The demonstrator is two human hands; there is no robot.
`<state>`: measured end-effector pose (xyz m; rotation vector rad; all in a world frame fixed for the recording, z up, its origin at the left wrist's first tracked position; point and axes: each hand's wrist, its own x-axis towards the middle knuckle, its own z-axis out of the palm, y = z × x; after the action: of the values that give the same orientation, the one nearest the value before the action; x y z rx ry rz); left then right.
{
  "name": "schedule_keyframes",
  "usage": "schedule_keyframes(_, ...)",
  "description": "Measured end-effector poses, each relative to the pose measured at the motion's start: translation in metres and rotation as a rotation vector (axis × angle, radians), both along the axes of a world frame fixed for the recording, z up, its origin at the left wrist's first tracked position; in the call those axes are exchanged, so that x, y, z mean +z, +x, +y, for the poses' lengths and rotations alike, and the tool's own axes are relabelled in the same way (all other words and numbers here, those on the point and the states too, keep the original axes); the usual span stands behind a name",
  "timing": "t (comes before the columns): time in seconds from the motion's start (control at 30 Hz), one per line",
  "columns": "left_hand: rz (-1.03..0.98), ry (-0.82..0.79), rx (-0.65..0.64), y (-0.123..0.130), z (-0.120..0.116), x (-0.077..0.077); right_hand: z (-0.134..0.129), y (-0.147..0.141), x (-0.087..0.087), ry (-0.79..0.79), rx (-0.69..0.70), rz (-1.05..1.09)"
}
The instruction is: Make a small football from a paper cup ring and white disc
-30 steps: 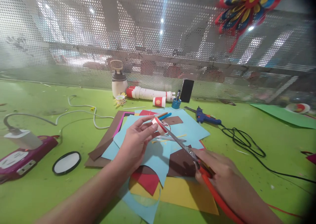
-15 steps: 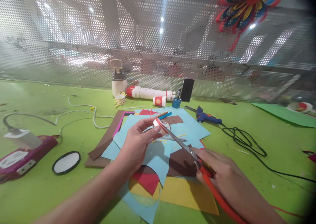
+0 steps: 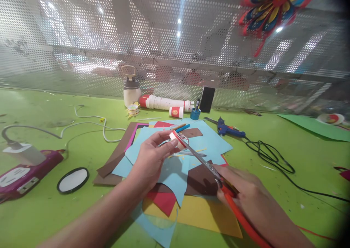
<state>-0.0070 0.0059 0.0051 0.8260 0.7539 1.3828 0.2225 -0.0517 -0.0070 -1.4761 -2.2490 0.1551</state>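
Between the thumb and fingers of my left hand (image 3: 154,153) is a short white paper cup piece (image 3: 177,140) with a red band at its rim. My right hand (image 3: 246,191) is closed around the red handles of a pair of scissors (image 3: 203,161). The blades point up and left, and their tips meet the near right side of the cup piece. Below both hands lie light blue paper sheets (image 3: 175,175), with brown paper (image 3: 201,178), yellow paper (image 3: 207,215) and red paper (image 3: 164,202) partly under them.
A blue glue gun (image 3: 231,130) with a black cable lies to the right. At the back stand a sprayer bottle (image 3: 131,91), a tipped paper cup (image 3: 176,112), a blue pot with a marker (image 3: 195,113) and a phone (image 3: 207,99). A purple power strip (image 3: 32,173) is at left.
Hardly anything differs. The scissors and the cup piece keep nearly the same place, and the whole view has shifted very slightly.
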Motion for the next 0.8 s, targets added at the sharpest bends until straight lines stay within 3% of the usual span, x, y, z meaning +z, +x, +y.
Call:
schedule_keyframes(0.33,-0.073,-0.014,-0.054,-0.0033,0.0024,0.0041,0.0007,-0.0006,0.0030,-0.002,0.019,-0.020)
schedule_keyframes(0.8,-0.034,-0.007,0.016,0.0002,0.0018,-0.0012,0.0009,0.0014,0.0035,-0.019,0.019,-0.031)
